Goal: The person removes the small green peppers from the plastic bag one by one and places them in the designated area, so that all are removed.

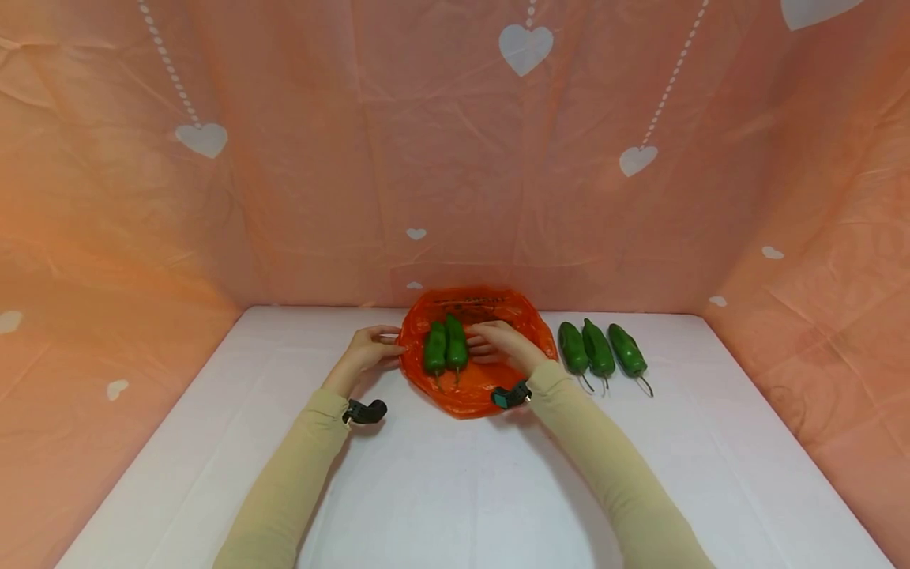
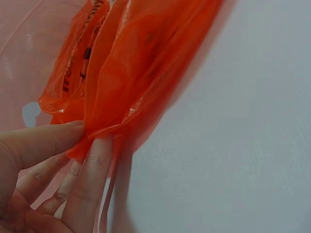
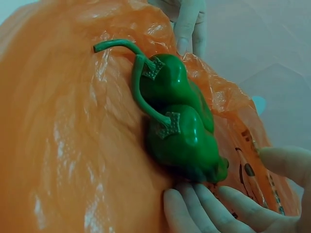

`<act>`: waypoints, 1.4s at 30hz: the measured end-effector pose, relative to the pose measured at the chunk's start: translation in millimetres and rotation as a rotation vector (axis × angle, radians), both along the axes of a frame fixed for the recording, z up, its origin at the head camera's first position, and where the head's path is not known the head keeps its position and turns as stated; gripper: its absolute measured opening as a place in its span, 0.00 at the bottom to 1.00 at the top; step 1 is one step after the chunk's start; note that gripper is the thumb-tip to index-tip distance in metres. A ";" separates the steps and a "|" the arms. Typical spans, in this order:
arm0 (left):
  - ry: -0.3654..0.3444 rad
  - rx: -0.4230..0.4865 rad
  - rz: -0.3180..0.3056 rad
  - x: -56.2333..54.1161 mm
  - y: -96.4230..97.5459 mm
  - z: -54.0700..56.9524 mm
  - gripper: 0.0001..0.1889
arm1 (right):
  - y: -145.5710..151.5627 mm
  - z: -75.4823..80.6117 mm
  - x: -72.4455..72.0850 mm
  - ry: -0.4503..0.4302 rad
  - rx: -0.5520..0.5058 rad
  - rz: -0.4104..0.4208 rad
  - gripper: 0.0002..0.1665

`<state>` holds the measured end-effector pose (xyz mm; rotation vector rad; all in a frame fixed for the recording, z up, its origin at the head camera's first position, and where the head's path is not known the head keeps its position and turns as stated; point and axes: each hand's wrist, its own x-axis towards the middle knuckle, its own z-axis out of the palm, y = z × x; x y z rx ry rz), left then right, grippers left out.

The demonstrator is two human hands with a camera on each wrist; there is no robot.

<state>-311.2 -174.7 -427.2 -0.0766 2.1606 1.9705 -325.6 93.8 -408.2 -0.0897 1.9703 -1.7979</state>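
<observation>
An orange-red plastic bag (image 1: 465,401) lies spread open on the table, dark print on its far inner side. Two long green peppers (image 1: 436,348) sit side by side in it, stems toward the person. At the bag's left rim, the left hand (image 1: 364,352) pinches the thin plastic (image 2: 116,102) between thumb and finger. Inside the bag, the right hand (image 1: 503,341) is just right of the peppers, holding nothing. Its loosely extended fingers (image 3: 204,206) come right up to the nearer pepper (image 3: 187,141) in the right wrist view, with the thumb apart.
To the right of the bag, three more green peppers (image 1: 599,348) lie in a row on the white tabletop (image 1: 441,490). Pink-orange cloth (image 1: 455,158) with white hearts stands behind the table and along both sides. Each wrist bears a small black camera (image 1: 366,412).
</observation>
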 end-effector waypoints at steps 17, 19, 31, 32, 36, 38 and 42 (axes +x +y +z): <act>0.010 -0.036 -0.009 1.1 -1.3 -1.5 0.25 | -15.2 -4.0 0.0 0.010 0.092 -0.078 0.31; 0.004 -0.040 -0.008 0.9 -1.6 -2.0 0.25 | -16.0 -3.8 0.8 0.015 0.101 -0.082 0.32; 0.007 -0.044 0.000 0.1 -1.7 -1.0 0.26 | -26.7 -3.6 -0.9 0.066 0.184 -0.146 0.34; 0.005 -0.041 0.002 -0.2 -1.8 -1.3 0.26 | -28.0 -4.9 -1.3 0.074 0.185 -0.155 0.34; 0.005 -0.035 -0.001 -1.0 -2.4 -1.7 0.26 | -32.1 -8.5 -1.7 0.121 0.202 -0.186 0.33; 0.008 -0.041 0.002 -1.0 -2.2 -1.5 0.25 | -32.9 -9.2 -1.8 0.143 0.225 -0.189 0.33; 0.020 -0.047 -0.004 0.0 -2.2 -0.8 0.25 | -34.0 -8.9 -1.0 0.167 0.265 -0.190 0.32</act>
